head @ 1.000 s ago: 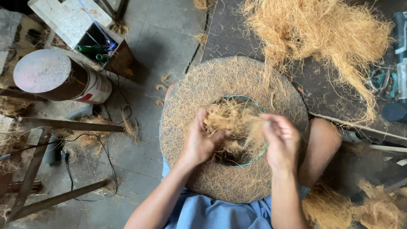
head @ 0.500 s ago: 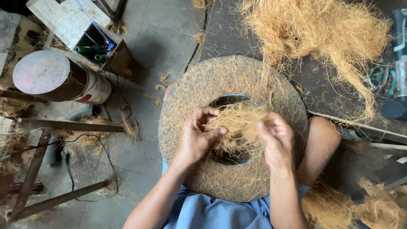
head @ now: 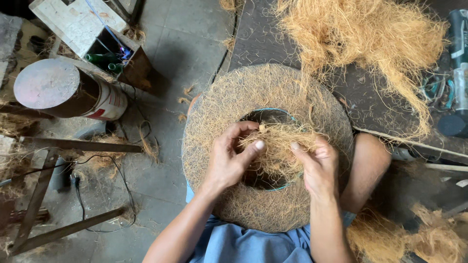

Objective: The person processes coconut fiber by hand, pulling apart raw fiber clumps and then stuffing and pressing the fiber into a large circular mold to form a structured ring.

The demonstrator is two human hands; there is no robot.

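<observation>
A big round ring of brown coir fibre (head: 229, 112) lies on my lap, with a dark hole in its middle edged by a thin green wire (head: 278, 111). Over that hole both hands pinch a loose tuft of golden fibre (head: 280, 141). My left hand (head: 231, 158) grips the tuft's left end between thumb and fingers. On the right, my right hand (head: 317, 168) holds the other end. A large heap of loose fibre (head: 360, 39) lies beyond the ring on a dark board (head: 263, 39).
A metal drum (head: 63, 95) lies on its side at the left, next to an open box with green bottles (head: 105, 58). Wooden frame pieces (head: 73, 146) and a black cable (head: 97, 195) cross the concrete floor. Tools (head: 456, 73) sit at the right edge. More fibre (head: 409, 238) lies at the lower right.
Both hands have drawn closer over the hole and now pinch the tuft between them. The tuft is pulled lower and flatter than before.
</observation>
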